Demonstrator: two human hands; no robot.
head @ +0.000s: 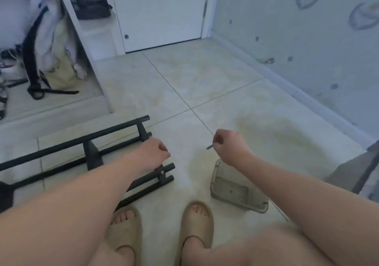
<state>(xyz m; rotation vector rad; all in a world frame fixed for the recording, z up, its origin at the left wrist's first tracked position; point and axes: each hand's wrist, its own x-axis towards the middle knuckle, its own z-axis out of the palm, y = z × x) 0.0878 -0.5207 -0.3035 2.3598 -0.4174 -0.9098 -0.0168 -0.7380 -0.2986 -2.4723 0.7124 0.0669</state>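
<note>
head view: black metal frame is lying flat on the tiled floor toward its left edge, its parallel tubes joined by cross brackets, one silver bolt showing. left hand is curling over the near bracket, with the grip itself hidden. right hand is pinching a thin grey tool just above a clear box.

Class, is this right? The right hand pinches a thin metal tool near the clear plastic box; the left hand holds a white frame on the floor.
Not quite. The head view shows the frame is black, not white. The rest stands: the right hand pinches a thin metal tool near the clear plastic box, and the left hand holds the frame.
</note>
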